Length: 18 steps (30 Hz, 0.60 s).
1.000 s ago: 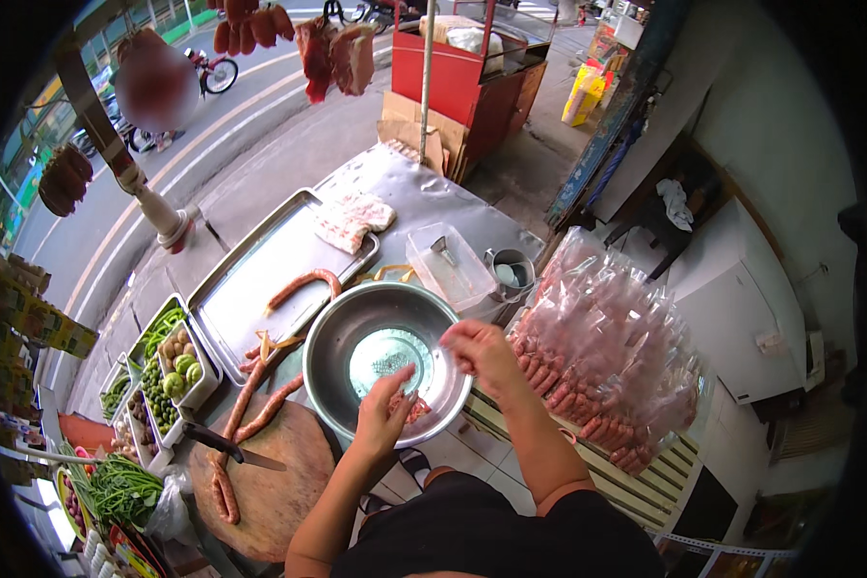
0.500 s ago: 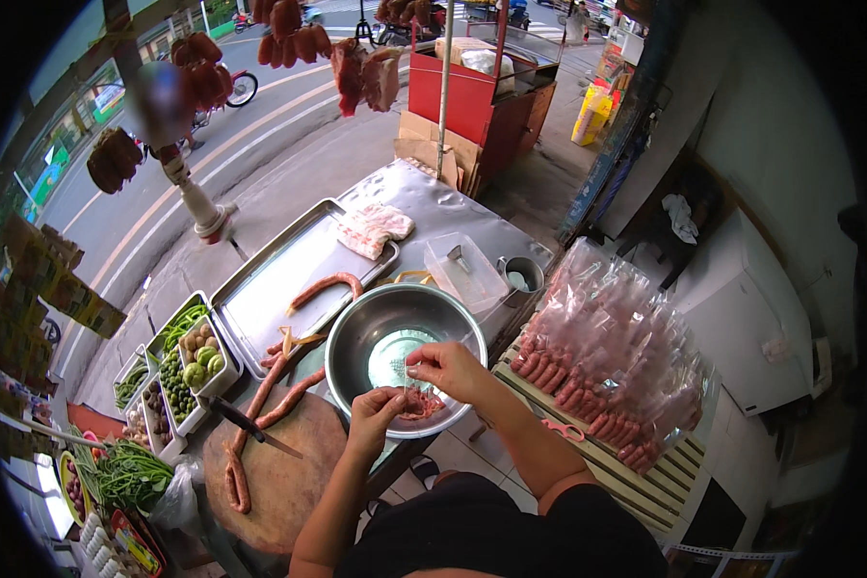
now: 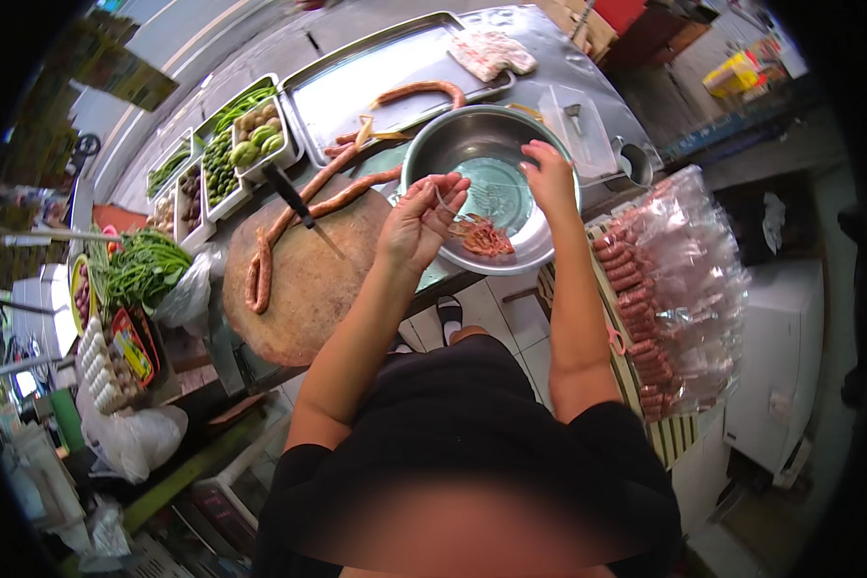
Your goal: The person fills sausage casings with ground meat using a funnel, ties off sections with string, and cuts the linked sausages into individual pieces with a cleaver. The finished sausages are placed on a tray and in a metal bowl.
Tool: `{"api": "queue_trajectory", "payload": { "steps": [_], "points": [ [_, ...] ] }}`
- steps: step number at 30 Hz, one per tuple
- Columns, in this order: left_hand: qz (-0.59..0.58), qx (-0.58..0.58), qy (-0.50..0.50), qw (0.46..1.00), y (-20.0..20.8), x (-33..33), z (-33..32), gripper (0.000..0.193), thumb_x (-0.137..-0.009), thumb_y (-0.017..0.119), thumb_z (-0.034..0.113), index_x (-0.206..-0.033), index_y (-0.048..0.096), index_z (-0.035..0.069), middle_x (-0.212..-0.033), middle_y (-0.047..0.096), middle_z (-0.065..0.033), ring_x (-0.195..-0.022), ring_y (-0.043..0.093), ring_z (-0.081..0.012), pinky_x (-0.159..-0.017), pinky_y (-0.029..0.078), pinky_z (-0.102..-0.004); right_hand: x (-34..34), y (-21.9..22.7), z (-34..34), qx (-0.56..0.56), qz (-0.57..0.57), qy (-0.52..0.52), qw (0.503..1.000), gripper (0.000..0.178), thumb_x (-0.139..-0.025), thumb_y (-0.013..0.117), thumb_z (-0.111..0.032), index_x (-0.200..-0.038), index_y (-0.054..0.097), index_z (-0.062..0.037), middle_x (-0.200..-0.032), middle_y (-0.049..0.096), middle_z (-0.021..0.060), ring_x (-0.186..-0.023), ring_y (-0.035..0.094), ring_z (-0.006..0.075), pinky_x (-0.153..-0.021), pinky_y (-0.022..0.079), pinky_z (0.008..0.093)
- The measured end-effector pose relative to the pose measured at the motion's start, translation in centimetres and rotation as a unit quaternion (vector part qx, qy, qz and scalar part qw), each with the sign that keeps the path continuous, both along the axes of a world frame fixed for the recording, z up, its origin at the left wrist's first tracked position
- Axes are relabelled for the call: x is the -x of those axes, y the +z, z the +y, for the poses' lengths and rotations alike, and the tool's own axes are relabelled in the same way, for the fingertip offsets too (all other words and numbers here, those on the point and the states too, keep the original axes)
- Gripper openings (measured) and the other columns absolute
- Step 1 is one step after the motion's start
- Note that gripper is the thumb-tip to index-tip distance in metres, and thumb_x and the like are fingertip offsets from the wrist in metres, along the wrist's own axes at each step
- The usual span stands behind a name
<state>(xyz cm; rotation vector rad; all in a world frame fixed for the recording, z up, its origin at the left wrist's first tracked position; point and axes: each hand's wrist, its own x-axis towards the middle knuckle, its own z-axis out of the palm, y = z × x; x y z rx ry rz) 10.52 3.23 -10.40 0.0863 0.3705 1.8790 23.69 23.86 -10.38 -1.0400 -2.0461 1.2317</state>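
My left hand (image 3: 424, 220) is closed in a pinch over the near left rim of a steel bowl (image 3: 562, 220). It grips a thin pale strand (image 3: 444, 199) that curves out of its fingers. Over the bowl's right side, my right hand (image 3: 549, 176) has its fingers drawn together; what they hold, if anything, is too small to make out. Loose ground meat (image 3: 486, 237) lies in the bowl beneath my left hand. To the left, a length of sausage (image 3: 260, 275) rests on a round wooden chopping board (image 3: 294, 323), beside a knife with a black handle (image 3: 289, 196).
Beyond the bowl a metal tray (image 3: 347, 87) bears a sausage (image 3: 419, 93) and a pale slab of meat (image 3: 491, 54). Vegetable containers (image 3: 223, 197) and eggs (image 3: 103, 364) stand left. Bagged sausages (image 3: 645, 289) lie right, near pink-handled scissors (image 3: 616, 339). A plastic tub (image 3: 583, 135) is behind the bowl.
The view has tilted down and swung, so the table sits higher. My hands have moved farther apart, the right one toward the bowl's far right side.
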Motion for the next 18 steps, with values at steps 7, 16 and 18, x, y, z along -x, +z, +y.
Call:
{"api": "queue_trajectory", "payload": {
  "steps": [7,16,18],
  "points": [
    [0.079,0.044,0.032,0.995,-1.5,-1.6,1.1,0.03,-0.099,0.053,0.009,-0.125,0.053,-0.005,-0.137,0.053,-0.0173,-0.122,0.054,-0.0261,-0.106,0.044,-0.0385,-1.0,-2.6,-9.8,0.209,0.092,0.091,0.969,0.032,-0.086,0.07,-0.007,-0.118,0.063,-0.0032,-0.113,0.066,0.0091,-0.097,0.065,0.0187,-0.084,0.054,0.0336],
    [0.139,0.073,-0.006,0.988,-2.2,-2.7,-0.2,0.017,-0.095,0.06,0.01,-0.109,0.065,0.001,-0.122,0.063,-0.0122,-0.113,0.06,-0.0246,-0.098,0.049,-0.0388,-4.0,2.2,-13.5,0.311,0.189,0.058,0.93,0.012,-0.09,0.069,-0.01,-0.095,0.071,0.0007,-0.077,0.067,0.0019,-0.064,0.055,0.0053,-0.056,0.043,0.0207],
    [0.119,0.07,-0.014,0.99,-2.1,-2.8,-0.6,0.016,-0.095,0.06,0.008,-0.107,0.064,-0.001,-0.121,0.063,-0.0139,-0.114,0.06,-0.0264,-0.1,0.049,-0.0395,-4.8,2.8,-14.0,0.332,0.192,0.05,0.922,0.013,-0.092,0.067,-0.011,-0.099,0.07,-0.0004,-0.077,0.065,0.0012,-0.062,0.053,0.0048,-0.052,0.039,0.0202]
  ]
}}
